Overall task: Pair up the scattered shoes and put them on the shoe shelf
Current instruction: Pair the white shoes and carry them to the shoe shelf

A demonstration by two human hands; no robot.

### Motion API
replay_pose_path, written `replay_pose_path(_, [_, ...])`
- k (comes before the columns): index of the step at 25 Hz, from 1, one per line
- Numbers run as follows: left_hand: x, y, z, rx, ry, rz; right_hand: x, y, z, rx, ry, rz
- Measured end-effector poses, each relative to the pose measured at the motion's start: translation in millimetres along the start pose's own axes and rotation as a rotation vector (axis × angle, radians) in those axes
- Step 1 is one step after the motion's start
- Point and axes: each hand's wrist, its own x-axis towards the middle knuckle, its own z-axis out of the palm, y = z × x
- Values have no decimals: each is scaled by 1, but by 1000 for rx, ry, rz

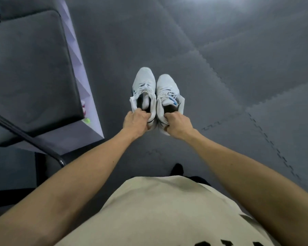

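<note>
We hold a pair of white sneakers out in front of us, one in each hand, side by side and touching along their inner edges. The left sneaker runs its long axis from heel near us to toe at twelve o'clock, and the right sneaker lies parallel to it, its toe also at twelve o'clock but set a little nearer to us. Both openings face up toward us, laces on top; the right one shows blue accents by the tongue. Our left hand is curled round the heel collar of the left sneaker, fingers hooked into the opening, and our right hand grips the heel collar of the right sneaker the same way. Beneath is a floor of dark grey foam mats joined by jigsaw seams. At nine to ten o'clock stands a dark grey cushioned seat with a pale side panel. At six o'clock we see our cream shirt and a dark foot just beyond it.
</note>
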Motion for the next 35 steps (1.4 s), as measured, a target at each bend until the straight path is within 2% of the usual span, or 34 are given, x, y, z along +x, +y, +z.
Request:
replay_pose_path(8, [209,-33,-38,-29,10,-140,212,50,-96,-60,-33,-112])
replay_pose_path(15, [423,-130,-79,-24,26,-127,439,52,-156,-32,-37,-79])
replay_pose_path(20, [546,-191,-122,35,17,-115,570,43,-207,-7,-10,-66])
replay_pose_path(28, [771,-289,-170,11,-7,-214,825,49,-267,16,13,-106])
replay_pose_path(31, [859,-320,-203,-53,-3,-301,924,52,-308,8,-7,-134])
replay_pose_path(35, [962,-363,-240,-90,-3,-323,1035,50,-363,13,1,-158])
